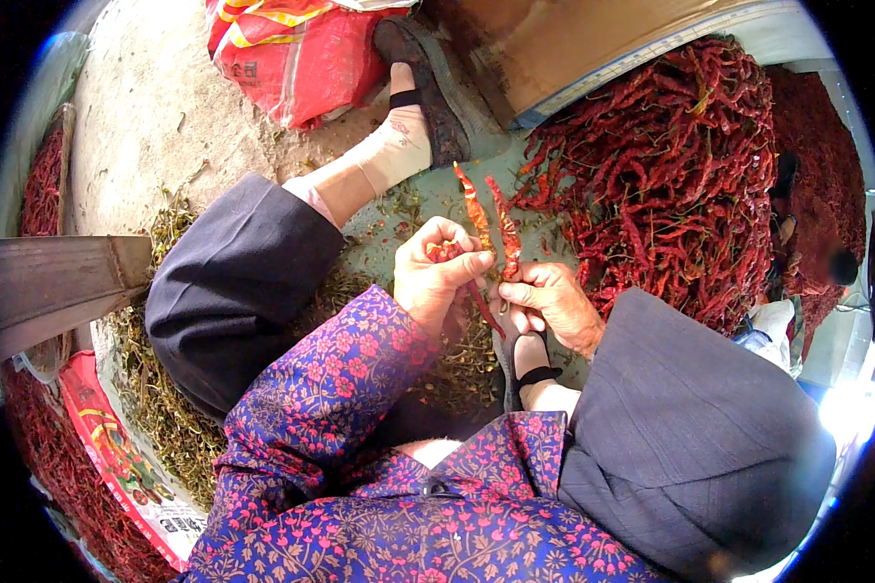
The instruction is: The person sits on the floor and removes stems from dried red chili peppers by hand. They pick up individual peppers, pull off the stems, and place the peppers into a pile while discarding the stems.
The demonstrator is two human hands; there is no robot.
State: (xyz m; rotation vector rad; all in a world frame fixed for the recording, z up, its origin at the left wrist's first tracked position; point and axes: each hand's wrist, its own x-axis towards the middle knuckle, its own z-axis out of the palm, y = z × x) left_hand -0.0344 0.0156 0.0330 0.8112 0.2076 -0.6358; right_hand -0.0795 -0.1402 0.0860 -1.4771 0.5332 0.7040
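Note:
Close together in front of me, both hands hold dried red chilies. My left hand (442, 267) is closed around several of them; a long orange-red chili (475, 209) sticks up past its fingertips, and a darker one (485, 311) hangs below. Between the thumb and fingers of my right hand (550, 299), a red chili (507, 231) is pinched near its lower end and points upward. The fingertips of the two hands nearly meet. To the right of my hands spreads a large heap of dried red chilies (666, 185).
A cardboard box (574, 49) stands beyond the heap. At the far side lies a red plastic sack (297, 68). Dry stems and stalks (160, 389) cover the floor at left, by a wooden beam (63, 287). More chilies (822, 185) lie at far right.

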